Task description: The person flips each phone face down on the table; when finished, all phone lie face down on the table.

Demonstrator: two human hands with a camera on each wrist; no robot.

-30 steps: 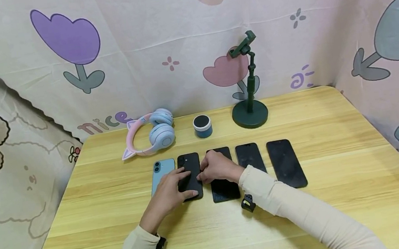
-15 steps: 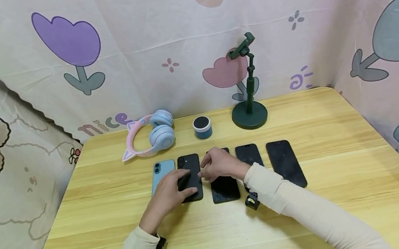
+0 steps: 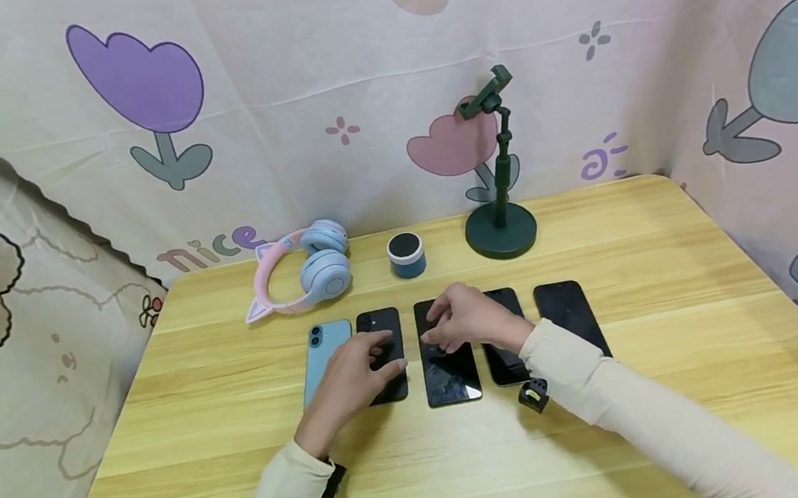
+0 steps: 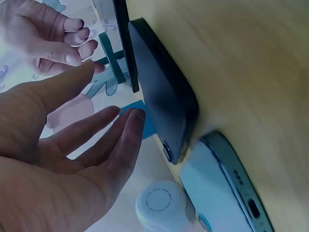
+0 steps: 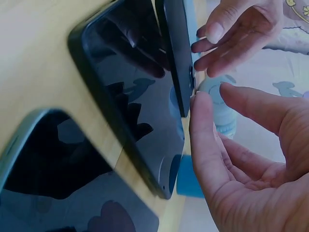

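Under left grip (image 3: 348, 380): black phone (image 3: 391, 352). Just left of that grip: pale-blue phone (image 3: 326, 351). Under right grip (image 3: 474, 316): glossy black screen (image 3: 451, 378). Worktop (image 3: 428, 472): yellow woodgrain. Beyond grips: pink-and-light-blue headphones (image 3: 325, 275), blue canister (image 3: 408, 266) with white band, black top; dark-green stand (image 3: 501, 232). Backdrop (image 3: 296, 44): pale, flowers, hearts.

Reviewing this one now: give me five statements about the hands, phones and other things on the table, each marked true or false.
1. Neither the left hand nor the right hand grips a phone. True.
2. The light-blue phone lies with its cameras up. True.
3. In the head view, that phone ends the row on the right. False: on the left.
4. A small canister stands between the headphones and the green stand. True.
5. The headphones are pure black. False: pink and pale blue.
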